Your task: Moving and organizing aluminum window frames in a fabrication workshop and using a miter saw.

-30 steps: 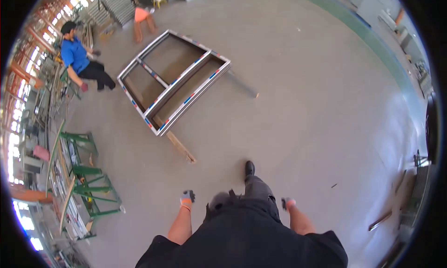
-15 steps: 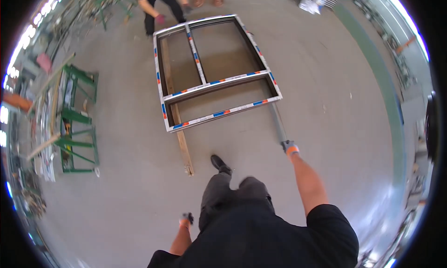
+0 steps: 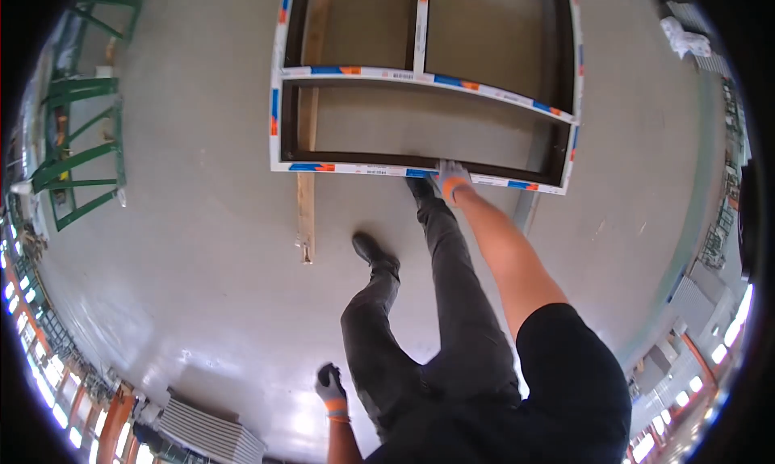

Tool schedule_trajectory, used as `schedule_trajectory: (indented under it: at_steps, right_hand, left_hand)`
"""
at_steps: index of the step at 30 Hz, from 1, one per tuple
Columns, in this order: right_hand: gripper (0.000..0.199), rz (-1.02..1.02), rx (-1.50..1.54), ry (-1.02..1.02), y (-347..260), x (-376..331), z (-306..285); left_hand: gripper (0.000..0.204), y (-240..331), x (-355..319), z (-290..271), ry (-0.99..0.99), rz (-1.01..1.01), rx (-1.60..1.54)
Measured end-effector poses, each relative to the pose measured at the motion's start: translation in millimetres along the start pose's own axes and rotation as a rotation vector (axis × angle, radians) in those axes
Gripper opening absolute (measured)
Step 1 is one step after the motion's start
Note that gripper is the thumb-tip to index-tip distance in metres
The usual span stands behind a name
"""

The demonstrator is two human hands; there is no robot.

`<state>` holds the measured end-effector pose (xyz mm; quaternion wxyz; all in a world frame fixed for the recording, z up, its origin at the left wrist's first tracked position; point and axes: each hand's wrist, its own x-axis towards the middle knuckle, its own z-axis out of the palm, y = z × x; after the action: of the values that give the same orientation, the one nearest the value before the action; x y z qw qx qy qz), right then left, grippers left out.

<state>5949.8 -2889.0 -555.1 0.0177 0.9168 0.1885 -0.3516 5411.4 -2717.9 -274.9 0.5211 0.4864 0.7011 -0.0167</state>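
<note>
Big white plastic window frame (image 3: 428,81) with dark inner faces, flat on grey concrete floor (image 3: 202,246), propped on one long wooden batten (image 3: 306,153). Probably stiff but awkward, heavyish (best gripped along the near rail). Right hand (image 3: 450,179), gloved, fingers curled onto that rail. Left hand (image 3: 330,383) loosely closed, empty. Two green metal trestles (image 3: 81,153) off left.

White window frame (image 3: 420,77) with blue-orange tape, green trestles (image 3: 81,149), grey-orange gloved hand (image 3: 450,177)
</note>
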Motion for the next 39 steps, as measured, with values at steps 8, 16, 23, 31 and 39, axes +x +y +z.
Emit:
schedule_trajectory:
  at_steps: [8, 16, 23, 31, 39]
  right_hand:
    - [0.07, -0.184, 0.065, -0.357, 37.2, 288.4, 144.4]
    - [0.061, -0.257, 0.143, -0.374, -21.0, 276.4, 136.8]
    - [0.067, -0.199, 0.09, -0.418, -25.7, 188.5, 12.9]
    - [0.06, -0.285, 0.151, -0.47, -122.5, -149.4, -278.9]
    - [0.048, -0.612, -0.048, -0.261, -222.0, -277.6, -282.6]
  left_hand:
    - [0.018, -84.6, 10.7, 138.7, 0.196, -0.577, -0.002]
    - [0.02, -71.6, 8.3, 135.9, 0.281, -0.521, 0.013]
    - [0.022, -49.0, -54.0, 143.7, 0.212, -0.379, 0.192]
    - [0.018, -107.2, -325.9, -80.9, 0.233, -0.386, 0.188]
    - [0.034, -184.4, -321.4, -44.3, 0.572, 0.032, 1.414]
